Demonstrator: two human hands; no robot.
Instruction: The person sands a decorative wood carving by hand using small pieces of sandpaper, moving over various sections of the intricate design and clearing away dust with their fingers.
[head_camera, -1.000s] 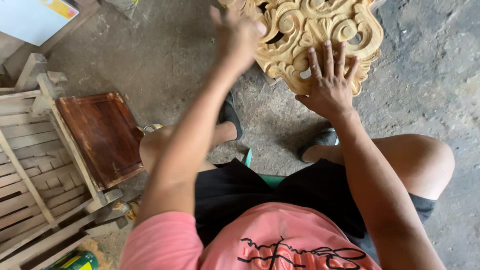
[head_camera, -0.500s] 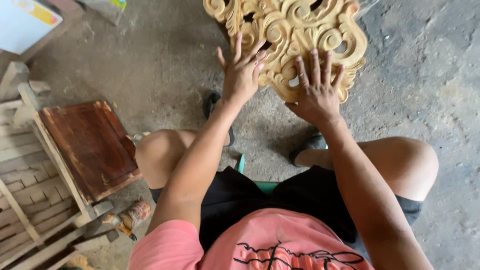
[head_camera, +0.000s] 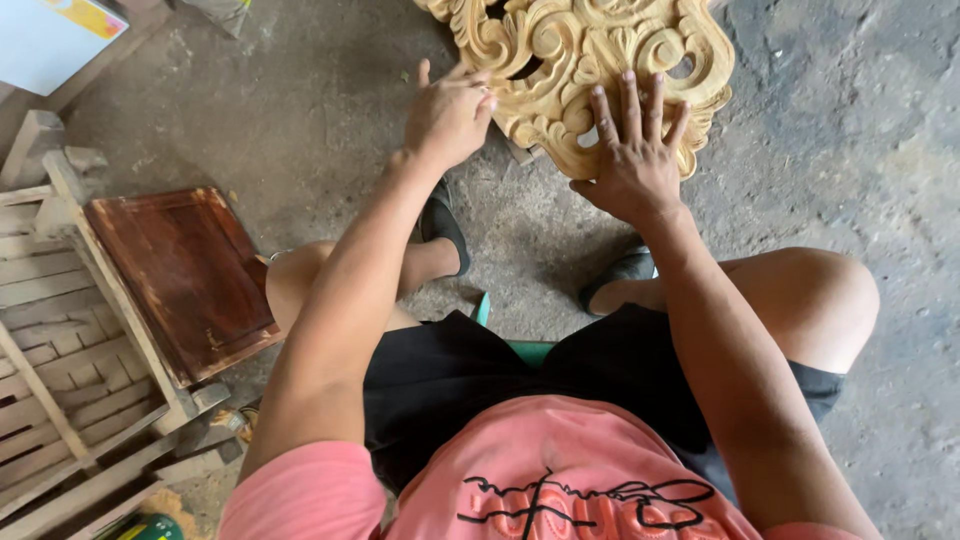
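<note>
A pale carved wooden ornament (head_camera: 590, 55) with scrolls and openwork lies on the concrete floor ahead of my knees. My right hand (head_camera: 632, 150) lies flat on its near edge, fingers spread. My left hand (head_camera: 448, 112) is at the ornament's left edge, fingers curled, with the fingertips touching the carving. Whether it holds anything small cannot be seen. I sit low with both feet in dark sandals (head_camera: 442, 225) just below the carving.
A dark red-brown wooden panel (head_camera: 182, 275) rests on a slatted wooden frame (head_camera: 60, 330) at my left. A white board (head_camera: 50, 40) lies at the top left corner. A green seat edge (head_camera: 510, 345) shows between my legs. Bare dusty concrete lies to the right.
My left hand has come down from above the ornament to its left edge. My right hand has stayed pressed on the carving. The view has shifted slightly.
</note>
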